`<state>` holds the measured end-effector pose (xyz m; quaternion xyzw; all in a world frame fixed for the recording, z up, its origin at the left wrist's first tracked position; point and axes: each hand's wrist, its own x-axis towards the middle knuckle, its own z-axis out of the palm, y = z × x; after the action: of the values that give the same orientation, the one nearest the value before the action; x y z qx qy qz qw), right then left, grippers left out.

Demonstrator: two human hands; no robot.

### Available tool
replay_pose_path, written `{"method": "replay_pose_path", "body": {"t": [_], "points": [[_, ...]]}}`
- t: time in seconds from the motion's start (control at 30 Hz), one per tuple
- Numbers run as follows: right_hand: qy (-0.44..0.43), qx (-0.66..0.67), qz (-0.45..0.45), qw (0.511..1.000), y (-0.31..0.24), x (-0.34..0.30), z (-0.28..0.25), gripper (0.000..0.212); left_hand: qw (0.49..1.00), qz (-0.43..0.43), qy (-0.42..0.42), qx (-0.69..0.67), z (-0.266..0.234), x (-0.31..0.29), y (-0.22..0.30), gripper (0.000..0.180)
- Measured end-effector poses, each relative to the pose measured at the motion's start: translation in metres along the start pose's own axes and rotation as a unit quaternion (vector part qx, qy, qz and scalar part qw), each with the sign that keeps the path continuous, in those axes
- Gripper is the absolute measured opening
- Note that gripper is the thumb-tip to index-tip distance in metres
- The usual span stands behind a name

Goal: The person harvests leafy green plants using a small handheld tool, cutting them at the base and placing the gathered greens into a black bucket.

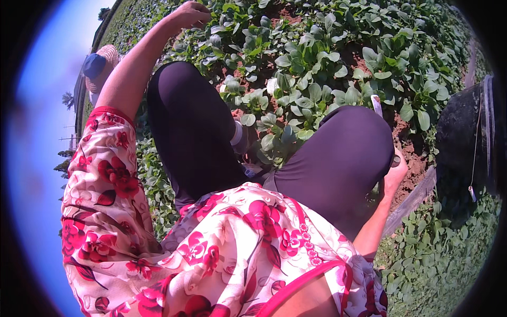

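Observation:
My left hand [191, 15] is stretched out at the upper left, over the edge of the leafy green plants [303, 68]. Its fingers are curled together, and whatever they may hold is hidden. Beside my right knee, my right hand [396, 173] is closed round a tool with a dark, round handle end [396, 160]. My knee covers part of this hand. A narrow pale strip [376, 105] sticks up past the knee, in line with the handle; I cannot tell whether it belongs to the tool.
My bent knees, in dark trousers [195, 121], frame the plants. Reddish soil [414, 158] shows between the rows. At right lies black sheeting [459, 137] with a cord [475, 153] hanging over it. Far left, another person's straw hat [105, 63] shows behind my arm.

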<state>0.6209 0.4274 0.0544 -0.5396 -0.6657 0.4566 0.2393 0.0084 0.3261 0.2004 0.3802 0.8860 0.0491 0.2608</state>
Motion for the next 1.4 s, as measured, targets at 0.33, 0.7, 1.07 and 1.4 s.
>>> {"method": "replay_pose_path", "body": {"t": [0.33, 0.7, 1.07, 1.4], "points": [[0.059, -0.044, 0.031, 0.997, -0.003, -0.015, -0.036, 0.028, 0.997, 0.052, -0.045, -0.036, 0.008, 0.024, 0.026, 0.029], [0.059, -0.027, 0.041, 0.997, -0.028, -0.032, -0.059, 0.027, 0.981, 0.144, -0.12, -0.058, 0.053, 0.075, 0.053, 0.027], [-0.102, -0.182, -0.129, 0.969, -0.133, 0.021, 0.014, 0.023, 0.907, 0.387, -0.132, 0.102, 0.164, 0.023, 0.164, 0.024], [-0.135, -0.212, -0.087, 0.964, -0.172, -0.006, 0.071, 0.024, 0.948, 0.274, 0.003, 0.161, 0.223, -0.031, 0.117, 0.019]]}}
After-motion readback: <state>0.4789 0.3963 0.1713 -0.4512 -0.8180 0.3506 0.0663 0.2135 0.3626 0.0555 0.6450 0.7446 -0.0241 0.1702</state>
